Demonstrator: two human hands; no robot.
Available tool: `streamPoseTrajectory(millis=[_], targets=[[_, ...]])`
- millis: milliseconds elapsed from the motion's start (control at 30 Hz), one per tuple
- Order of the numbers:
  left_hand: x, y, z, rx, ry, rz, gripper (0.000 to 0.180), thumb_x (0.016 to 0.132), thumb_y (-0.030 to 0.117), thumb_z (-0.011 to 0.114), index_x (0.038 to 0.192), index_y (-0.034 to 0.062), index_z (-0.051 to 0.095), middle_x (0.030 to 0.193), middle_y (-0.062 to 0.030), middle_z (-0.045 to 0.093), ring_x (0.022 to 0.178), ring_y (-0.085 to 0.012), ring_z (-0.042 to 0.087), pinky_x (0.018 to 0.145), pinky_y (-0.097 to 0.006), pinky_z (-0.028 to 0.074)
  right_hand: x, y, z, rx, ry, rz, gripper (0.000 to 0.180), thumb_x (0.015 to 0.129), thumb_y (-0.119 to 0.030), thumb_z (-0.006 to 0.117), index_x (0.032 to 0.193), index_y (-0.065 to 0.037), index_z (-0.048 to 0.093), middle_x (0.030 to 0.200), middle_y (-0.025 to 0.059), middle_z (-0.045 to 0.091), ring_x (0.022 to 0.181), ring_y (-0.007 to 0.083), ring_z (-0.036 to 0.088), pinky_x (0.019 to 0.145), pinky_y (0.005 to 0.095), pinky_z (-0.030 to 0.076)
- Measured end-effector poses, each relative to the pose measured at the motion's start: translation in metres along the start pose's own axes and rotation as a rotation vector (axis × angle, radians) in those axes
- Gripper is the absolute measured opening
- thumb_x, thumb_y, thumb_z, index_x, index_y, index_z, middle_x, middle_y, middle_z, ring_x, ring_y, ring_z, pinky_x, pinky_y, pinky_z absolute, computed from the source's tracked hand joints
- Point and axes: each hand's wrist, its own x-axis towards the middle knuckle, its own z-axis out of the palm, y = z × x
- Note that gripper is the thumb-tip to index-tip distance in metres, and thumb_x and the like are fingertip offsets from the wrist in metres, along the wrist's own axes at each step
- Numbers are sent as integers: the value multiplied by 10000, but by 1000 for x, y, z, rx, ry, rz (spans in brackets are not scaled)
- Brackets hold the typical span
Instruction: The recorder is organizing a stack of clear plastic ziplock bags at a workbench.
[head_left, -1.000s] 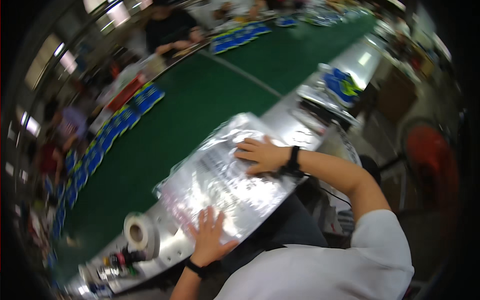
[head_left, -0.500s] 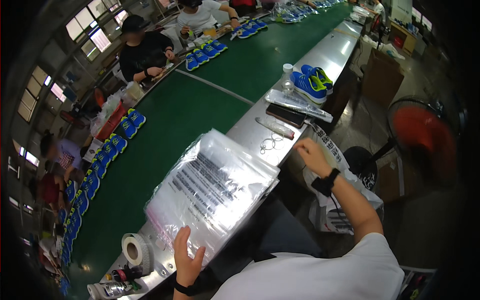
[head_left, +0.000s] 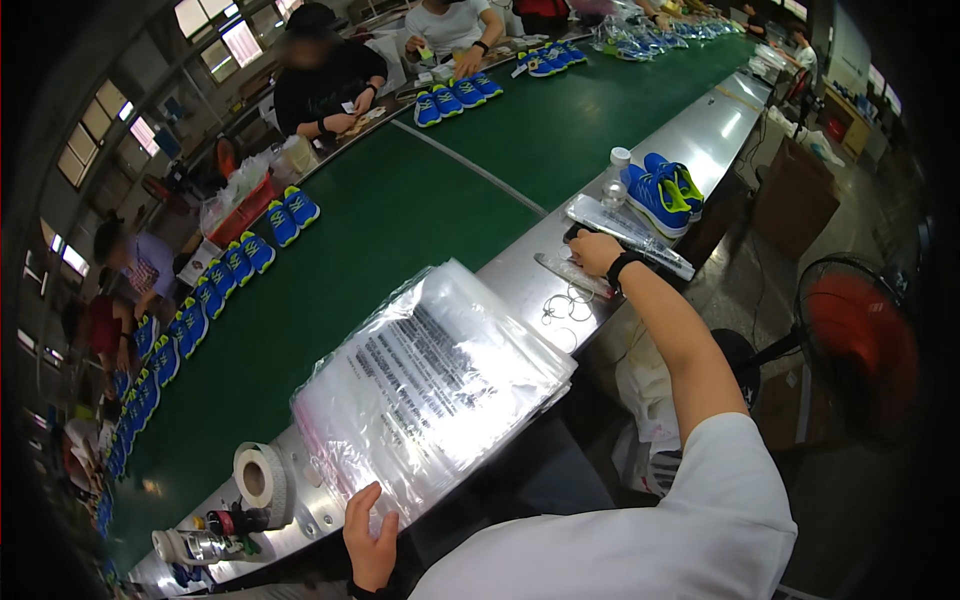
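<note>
My left hand (head_left: 370,540) is open at the near lower corner of a stack of clear printed plastic bags (head_left: 440,390), fingertips against its edge. My right hand (head_left: 597,253) reaches over the metal ledge with its fingers curled down at the left end of a dark phone (head_left: 660,268); the hand covers part of it. Close by lie a box cutter (head_left: 560,268), partly under the hand, and several loose rubber bands (head_left: 565,305). A clear-wrapped flat packet (head_left: 620,222) lies just beyond the phone.
A clear bottle (head_left: 616,180) and a blue-yellow pair of sneakers (head_left: 660,195) stand further along the ledge. Left of me are a label roll (head_left: 258,478) and a dark-capped bottle (head_left: 238,520). Across the green belt (head_left: 400,220), people work beside rows of shoes. A fan (head_left: 850,330) stands right.
My right hand has moved forward from beside the ledge to the phone. My left hand stays by the bags. The view has shifted slightly.
</note>
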Motion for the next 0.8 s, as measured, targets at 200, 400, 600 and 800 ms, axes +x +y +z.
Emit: streamPoseTrajectory(millis=[200,400,600,800], targets=[[6,-15,0,-25,-11,12,347,745,-2,575,1092,2,572,1117,-124,565,1025,-238,538,840,-320,432,-44,-24,-13,-9,290,-196,79,746,-105,531,799,-51,555,880,118,566,770,302,586,654,404,493],[16,-12,-1,-101,-12,43,329,734,7,601,1060,-28,573,1075,-163,573,1013,-297,556,891,-337,422,-76,-36,-5,-61,183,-362,105,755,-90,541,853,-101,578,843,58,605,819,257,587,684,351,493],[5,-24,-1,-143,59,3,317,741,9,598,1056,-14,579,1055,-148,581,983,-279,561,847,-330,434,-78,-30,-2,-93,131,-298,124,754,-94,534,868,-103,580,820,64,618,814,260,590,708,364,484],[-1,-22,2,-168,71,-3,298,743,9,600,1041,-7,583,1048,-136,585,962,-258,563,806,-318,443,-84,-26,14,72,232,59,85,755,-122,531,813,-81,577,800,107,598,799,307,579,691,389,475]])
